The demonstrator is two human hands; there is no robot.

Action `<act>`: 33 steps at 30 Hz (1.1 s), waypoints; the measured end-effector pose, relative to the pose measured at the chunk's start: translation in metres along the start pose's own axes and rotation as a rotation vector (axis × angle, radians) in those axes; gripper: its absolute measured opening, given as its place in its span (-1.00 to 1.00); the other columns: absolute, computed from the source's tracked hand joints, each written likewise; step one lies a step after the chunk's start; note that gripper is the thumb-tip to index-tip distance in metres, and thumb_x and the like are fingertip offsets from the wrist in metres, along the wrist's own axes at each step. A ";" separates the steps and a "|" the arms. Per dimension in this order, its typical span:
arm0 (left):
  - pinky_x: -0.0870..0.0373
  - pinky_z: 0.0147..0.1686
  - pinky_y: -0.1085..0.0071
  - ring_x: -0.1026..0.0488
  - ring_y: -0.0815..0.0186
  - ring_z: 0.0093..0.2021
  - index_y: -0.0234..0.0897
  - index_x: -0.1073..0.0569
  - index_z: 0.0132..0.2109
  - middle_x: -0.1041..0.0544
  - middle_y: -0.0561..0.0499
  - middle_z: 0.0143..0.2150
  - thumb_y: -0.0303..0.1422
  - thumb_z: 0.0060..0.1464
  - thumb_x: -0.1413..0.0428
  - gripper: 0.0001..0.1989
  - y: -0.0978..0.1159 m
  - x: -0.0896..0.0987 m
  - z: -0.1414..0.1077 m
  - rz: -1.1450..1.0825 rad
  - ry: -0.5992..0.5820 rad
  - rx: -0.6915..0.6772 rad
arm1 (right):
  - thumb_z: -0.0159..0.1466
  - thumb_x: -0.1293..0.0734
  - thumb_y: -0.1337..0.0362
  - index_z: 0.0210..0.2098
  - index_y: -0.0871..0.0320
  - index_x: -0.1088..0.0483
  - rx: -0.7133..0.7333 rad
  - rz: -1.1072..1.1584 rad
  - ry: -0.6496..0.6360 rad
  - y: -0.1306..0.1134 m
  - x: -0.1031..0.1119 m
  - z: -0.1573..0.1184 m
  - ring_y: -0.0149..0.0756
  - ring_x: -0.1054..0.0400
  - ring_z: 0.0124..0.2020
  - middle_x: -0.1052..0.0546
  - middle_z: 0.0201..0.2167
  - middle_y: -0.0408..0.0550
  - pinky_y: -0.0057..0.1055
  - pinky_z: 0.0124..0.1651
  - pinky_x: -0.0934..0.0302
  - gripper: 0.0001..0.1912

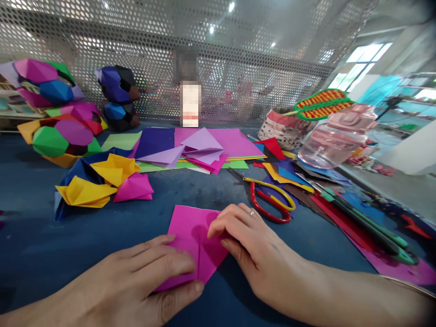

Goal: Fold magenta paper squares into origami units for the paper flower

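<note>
A magenta sheet of origami paper (185, 222) lies on the blue tabletop in front of me, with a crease running down its middle and a flap folded over at the near left. My left hand (136, 272) presses that flap, its fingers on top and its thumb along the near edge. On the other side, my right hand (252, 240) grips the sheet's right edge between thumb and bent fingers. The part of the paper under both hands is hidden. Just beyond my right hand are scissors (272, 197) with red and yellow handles.
Folded yellow pieces (116, 169) and a magenta piece (134, 187) sit at left. Faceted paper balls (63, 136) stand behind them. Stacked coloured sheets (156, 143) lie at the back. At right are a pink bottle (334, 138), a fabric basket (281, 129) and green-black cutters (371, 229).
</note>
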State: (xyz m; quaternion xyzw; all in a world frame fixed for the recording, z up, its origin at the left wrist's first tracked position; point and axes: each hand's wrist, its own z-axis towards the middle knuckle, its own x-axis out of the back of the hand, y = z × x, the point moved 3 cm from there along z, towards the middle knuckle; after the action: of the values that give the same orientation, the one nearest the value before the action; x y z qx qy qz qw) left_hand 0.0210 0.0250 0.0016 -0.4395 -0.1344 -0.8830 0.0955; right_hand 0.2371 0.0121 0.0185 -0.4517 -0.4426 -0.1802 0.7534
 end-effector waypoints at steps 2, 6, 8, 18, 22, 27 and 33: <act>-0.43 0.16 0.47 -0.60 0.34 -0.03 0.03 -0.43 0.15 -0.62 0.14 -0.01 -0.42 0.25 -0.04 -0.63 -0.002 0.008 -0.003 -0.055 -0.094 -0.021 | 0.32 -0.13 0.63 -0.05 0.09 -0.42 0.141 -0.011 0.005 -0.003 0.000 -0.002 -0.22 -0.26 -0.08 -0.43 -0.08 -0.05 -0.18 0.04 -0.17 -0.58; -0.52 0.07 0.44 -0.52 0.18 0.15 0.05 -0.35 0.30 -0.52 0.08 0.19 -0.54 0.15 -0.02 -0.39 -0.004 0.024 -0.019 -0.048 -0.269 0.170 | 0.32 -0.16 0.62 -0.01 0.17 -0.50 0.373 -0.017 -0.053 -0.007 -0.002 -0.008 -0.29 -0.32 -0.08 -0.48 -0.10 -0.04 -0.31 0.02 -0.23 -0.58; -0.48 0.12 0.40 -0.47 0.18 0.21 0.02 -0.35 0.30 -0.50 0.07 0.22 -0.61 0.14 0.05 -0.36 -0.003 0.028 -0.026 0.001 -0.197 0.265 | 0.32 -0.19 0.61 0.00 0.20 -0.51 0.398 -0.037 -0.052 -0.006 -0.002 -0.008 -0.31 -0.34 -0.09 -0.50 -0.10 -0.04 -0.36 0.01 -0.25 -0.60; -0.27 0.32 0.24 -0.53 0.30 0.06 -0.17 -0.44 0.08 -0.59 0.01 0.02 -0.67 0.23 0.02 -0.60 -0.012 0.030 0.003 -0.144 -0.264 0.001 | 0.34 -0.24 0.53 0.01 0.20 -0.51 0.486 -0.107 -0.051 -0.007 -0.003 -0.008 -0.28 -0.39 -0.07 -0.55 -0.12 -0.04 -0.31 0.10 -0.26 -0.67; -0.45 0.10 0.27 -0.53 0.28 -0.06 -0.17 -0.48 0.00 -0.59 -0.02 -0.10 -0.58 0.28 -0.04 -0.73 -0.012 0.024 0.009 -0.287 -0.204 0.092 | 0.34 -0.23 0.52 0.03 0.21 -0.49 0.561 -0.111 -0.111 -0.009 -0.001 -0.008 -0.29 -0.41 -0.06 -0.57 -0.13 -0.03 -0.36 0.06 -0.28 -0.67; -0.43 -0.17 0.47 -0.51 0.35 -0.20 -0.17 -0.54 -0.09 -0.57 0.04 -0.23 -0.46 0.30 -0.12 -0.86 -0.016 0.012 0.026 -0.470 -0.208 0.315 | 0.34 -0.21 0.50 0.08 0.23 -0.46 0.577 -0.148 -0.161 -0.010 0.001 -0.007 -0.26 -0.40 -0.10 -0.57 -0.13 -0.02 -0.35 0.00 -0.29 -0.63; -0.30 -0.27 0.50 -0.39 0.41 -0.30 -0.26 -0.39 -0.38 -0.47 0.15 -0.36 -0.52 0.16 -0.20 -0.82 -0.018 0.007 0.049 -0.498 -0.362 0.495 | 0.36 -0.18 0.48 0.09 0.24 -0.46 0.573 -0.175 -0.193 -0.010 0.001 -0.008 -0.24 -0.39 -0.12 -0.57 -0.16 -0.01 -0.33 -0.03 -0.29 -0.62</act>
State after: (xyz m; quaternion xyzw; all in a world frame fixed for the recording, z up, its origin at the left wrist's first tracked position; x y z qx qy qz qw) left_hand 0.0487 0.0573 0.0325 -0.5058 -0.4603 -0.7283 -0.0439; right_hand 0.2348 0.0001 0.0231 -0.1962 -0.5819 -0.0687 0.7862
